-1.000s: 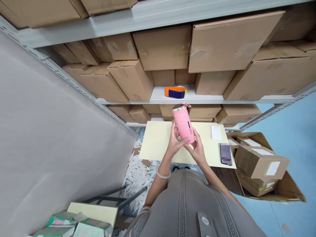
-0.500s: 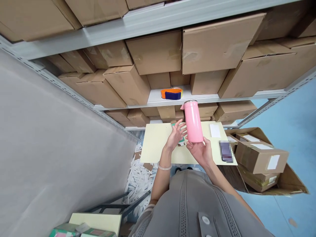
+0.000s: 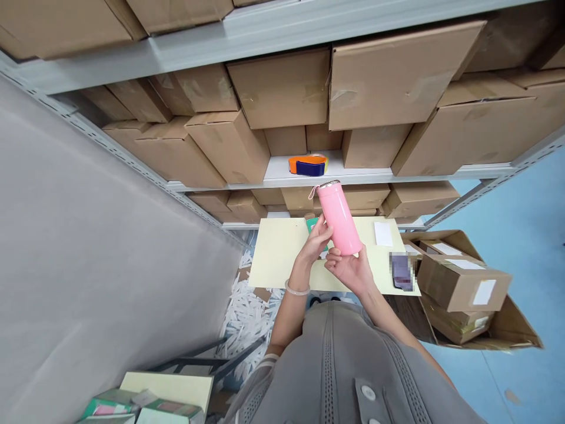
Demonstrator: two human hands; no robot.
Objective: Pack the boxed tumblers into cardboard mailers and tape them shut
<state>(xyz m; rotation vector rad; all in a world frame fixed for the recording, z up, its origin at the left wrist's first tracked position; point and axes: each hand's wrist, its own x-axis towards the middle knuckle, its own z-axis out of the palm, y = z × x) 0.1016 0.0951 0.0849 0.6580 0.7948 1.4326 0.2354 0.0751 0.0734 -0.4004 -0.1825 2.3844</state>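
Observation:
A pink insulated bottle (image 3: 339, 219) with a silvery rim and a thin pink strap loop at its top is held above the table, its top leaning left. My right hand (image 3: 352, 270) grips it from below, fingers around the base. Against its left side rests my left hand (image 3: 316, 240), thumb and fingers closed on the body. Behind my left hand, a green-and-white box (image 3: 311, 224) lies on the pale yellow table (image 3: 276, 253), mostly hidden.
Shelves with cardboard boxes (image 3: 282, 88) rise ahead. An orange and navy tape roll or strap (image 3: 309, 165) sits on one shelf. White paper (image 3: 383, 234) and a blurred dark phone-like item (image 3: 401, 271) lie on the table's right. A large carton (image 3: 521, 321) holds boxes; shredded paper (image 3: 247, 312) covers the floor.
My left hand has gone from spread fingers beside the bottle to holding its side. The bottle has tilted further left, and its strap loop now hangs out from the top.

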